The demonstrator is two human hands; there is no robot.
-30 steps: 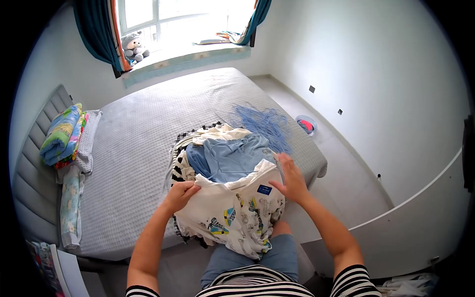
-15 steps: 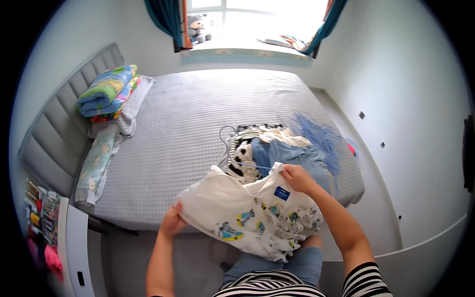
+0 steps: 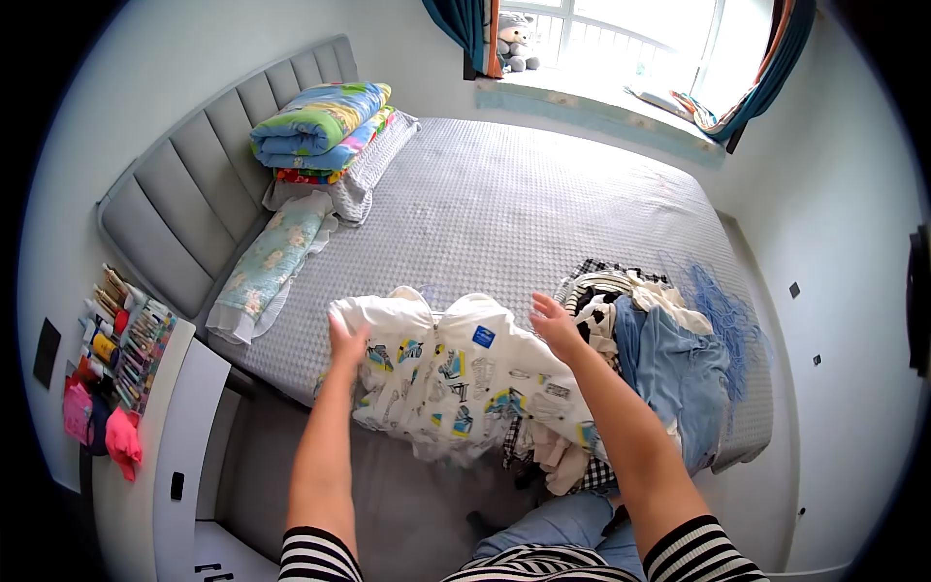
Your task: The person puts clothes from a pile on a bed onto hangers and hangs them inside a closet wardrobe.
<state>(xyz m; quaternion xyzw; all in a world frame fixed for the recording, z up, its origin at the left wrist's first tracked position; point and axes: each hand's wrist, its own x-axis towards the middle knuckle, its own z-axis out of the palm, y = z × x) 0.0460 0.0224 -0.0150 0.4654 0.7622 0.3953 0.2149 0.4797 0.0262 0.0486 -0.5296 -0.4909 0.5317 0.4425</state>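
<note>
A white printed garment (image 3: 456,373) with a small blue patch hangs over the near edge of the bed, its upper part on the grey cover. My left hand (image 3: 347,339) grips it at the upper left corner. Above its right part is my right hand (image 3: 555,322), fingers apart and holding nothing. Part of a thin hanger shows at the garment's neckline. Right of my right hand lies a heap of clothes with a blue garment (image 3: 679,373), and black-and-white checked cloth shows below my right forearm. Beyond the heap are many blue hangers (image 3: 722,325).
The grey bed (image 3: 485,204) has folded colourful quilts (image 3: 320,126) and a floral pillow (image 3: 276,257) near the headboard. At left stands a white cabinet (image 3: 179,436) with pens and a pink item. A plush toy (image 3: 517,44) sits on the window sill.
The view has turned left. The white garment has moved left, away from the clothes heap, and is lowered onto the bed edge. My right hand has let go of it.
</note>
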